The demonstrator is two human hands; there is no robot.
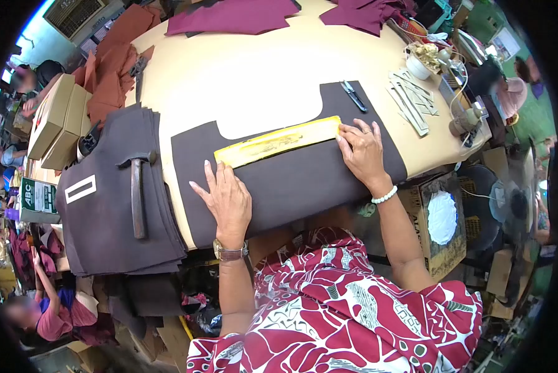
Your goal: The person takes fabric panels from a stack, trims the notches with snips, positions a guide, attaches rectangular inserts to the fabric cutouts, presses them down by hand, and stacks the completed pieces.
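Observation:
A dark brown cut fabric panel [291,193] with a wide notch in its upper edge lies flat on the table. Across it, just below the notch, runs a long yellow strip [279,144] with worn marks along its middle. My left hand [226,198] rests open, fingers apart, with fingertips at the strip's lower left end. At the other end my right hand [361,149] grips the strip's right corner between thumb and fingers. A small dark cutter [353,97] lies on the panel's upper right part.
On the left, a hammer [139,196] and a small cream frame [80,189] lie on a stack of dark panels [105,236]. Cream strips [413,99] and a white bowl [421,65] are at right. Maroon fabric [235,15] lies at the far edge. Other people sit beyond the table.

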